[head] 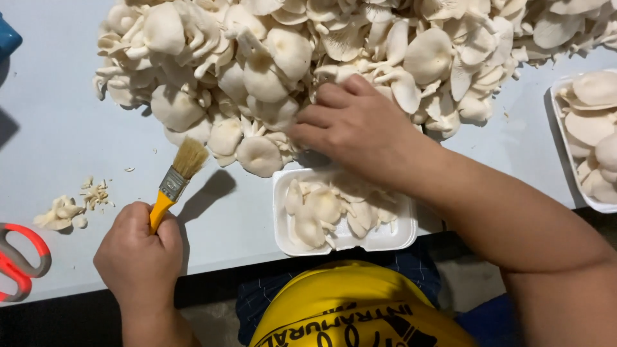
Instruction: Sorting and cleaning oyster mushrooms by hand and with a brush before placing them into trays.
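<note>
My left hand (140,250) grips a small paintbrush (175,181) by its yellow handle, bristles pointing up toward a big heap of pale oyster mushrooms (289,58) on the light table. My right hand (357,128) reaches across into the near edge of the heap, fingers curled among the mushrooms; whether it holds one I cannot tell. Just below that hand sits a white foam tray (392,236) with several mushrooms in it.
A second foam tray (558,109) of mushrooms stands at the right edge. Red-handled scissors (19,260) lie at the left, near mushroom scraps (64,212). A blue object (8,38) shows at top left. The table's front edge (212,263) runs close to my body.
</note>
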